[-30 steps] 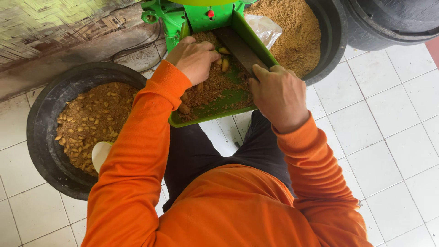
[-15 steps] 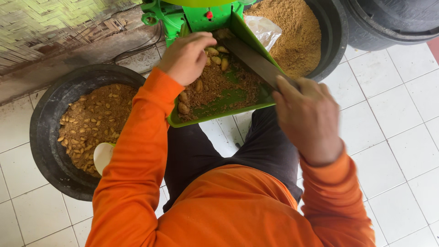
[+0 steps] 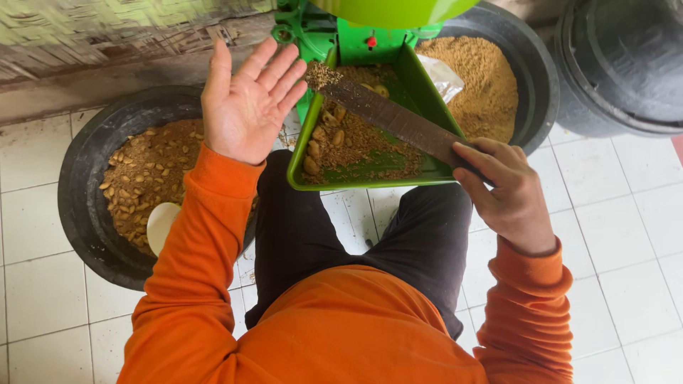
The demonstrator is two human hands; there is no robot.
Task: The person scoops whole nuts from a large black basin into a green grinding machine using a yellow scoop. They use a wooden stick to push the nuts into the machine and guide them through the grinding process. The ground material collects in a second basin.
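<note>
White floor tiles (image 3: 640, 235) below. I see my right hand (image 3: 509, 195) gripping a dark flat scraper stick (image 3: 395, 117) across the green metal chute tray (image 3: 427, 96); left hand (image 3: 245, 107) spread open, empty. Risk: grounds spilling past the black tub (image 3: 78, 192).

We see a big black tub (image 3: 82, 178) on the left, full of brown nuts (image 3: 146, 174). A white scoop (image 3: 162, 224) sits in it. Another black tub (image 3: 533, 67) at the top holds fine brown powder (image 3: 484, 78) and a clear bag (image 3: 442, 75). The floor (image 3: 626, 227) has white tiles.
</note>
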